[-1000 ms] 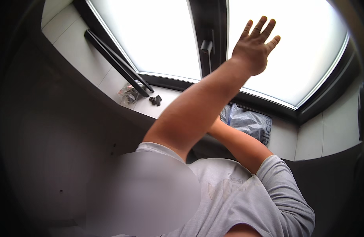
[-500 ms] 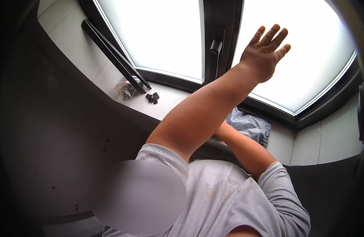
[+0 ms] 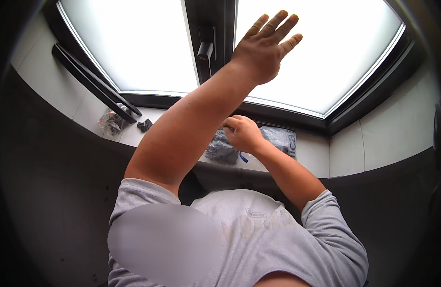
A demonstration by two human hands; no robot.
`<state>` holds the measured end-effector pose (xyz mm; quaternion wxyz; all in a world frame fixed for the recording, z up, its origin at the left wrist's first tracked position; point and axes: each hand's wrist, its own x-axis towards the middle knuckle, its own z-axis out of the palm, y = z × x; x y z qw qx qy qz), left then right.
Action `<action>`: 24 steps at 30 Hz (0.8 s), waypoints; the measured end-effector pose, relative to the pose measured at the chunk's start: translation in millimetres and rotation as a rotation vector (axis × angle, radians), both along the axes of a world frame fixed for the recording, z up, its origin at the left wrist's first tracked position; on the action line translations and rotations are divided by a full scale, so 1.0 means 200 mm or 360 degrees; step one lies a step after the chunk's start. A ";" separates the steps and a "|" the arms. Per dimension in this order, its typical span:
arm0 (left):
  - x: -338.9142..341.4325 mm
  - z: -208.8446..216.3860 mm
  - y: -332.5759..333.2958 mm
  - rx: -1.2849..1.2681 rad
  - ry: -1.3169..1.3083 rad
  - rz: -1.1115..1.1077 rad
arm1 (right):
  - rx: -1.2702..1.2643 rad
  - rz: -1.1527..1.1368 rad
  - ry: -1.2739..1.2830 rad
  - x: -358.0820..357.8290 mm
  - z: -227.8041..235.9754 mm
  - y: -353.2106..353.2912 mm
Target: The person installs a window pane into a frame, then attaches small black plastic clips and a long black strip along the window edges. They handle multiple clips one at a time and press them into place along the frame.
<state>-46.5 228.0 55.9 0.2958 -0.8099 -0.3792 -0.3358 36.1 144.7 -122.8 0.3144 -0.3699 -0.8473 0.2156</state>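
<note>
In the head view, the left hand (image 3: 261, 53) is spread wide before the window (image 3: 335, 57), and the right hand (image 3: 244, 135), its grip I cannot tell, curls over the plastic bag (image 3: 222, 151) on the sill (image 3: 312, 154), which a nudge could drop.

Windows (image 3: 129, 48) glare white, while the bent fisheye rim falls dark.

Two hands (image 3: 258, 56) (image 3: 244, 135), two window panes (image 3: 129, 43) (image 3: 325, 52), one window handle (image 3: 205, 50) and one clear bag (image 3: 111, 125) are counted; overlapping black pieces (image 3: 144, 126) cannot be.
</note>
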 end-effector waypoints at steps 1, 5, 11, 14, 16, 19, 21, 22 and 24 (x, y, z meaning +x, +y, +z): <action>0.01 0.00 0.01 0.0026 0.0012 0.0002 | -0.0031 0.0031 -0.0069 -0.02 -0.02 0.00; 0.03 -0.01 -0.01 0.0046 0.0015 0.0005 | -0.0132 0.0226 -0.0322 -0.20 0.01 -0.05; 0.00 0.00 0.00 0.0007 0.0029 -0.0008 | -0.0210 0.0089 -0.0929 -0.35 -0.13 0.01; -0.01 -0.01 0.00 -0.0015 0.0017 -0.0028 | -0.0151 0.0159 -0.0849 -0.33 -0.15 0.05; -0.02 -0.01 0.00 -0.0023 0.0001 -0.0024 | -0.0133 0.0215 -0.0684 -0.28 -0.13 0.06; -0.02 -0.01 0.00 -0.0096 -0.0049 -0.0133 | -0.0207 0.0233 -0.0545 -0.08 0.19 0.01; 0.00 -0.01 -0.01 -0.0082 -0.0047 -0.0135 | 0.0111 0.0218 -0.0216 0.11 0.37 0.02; 0.00 -0.01 -0.01 -0.0084 -0.0052 -0.0145 | 0.0283 0.0168 0.0025 0.20 0.40 0.08; 0.00 -0.01 -0.01 -0.0144 -0.0120 -0.0271 | 0.0765 -0.0050 0.0260 0.37 0.59 0.16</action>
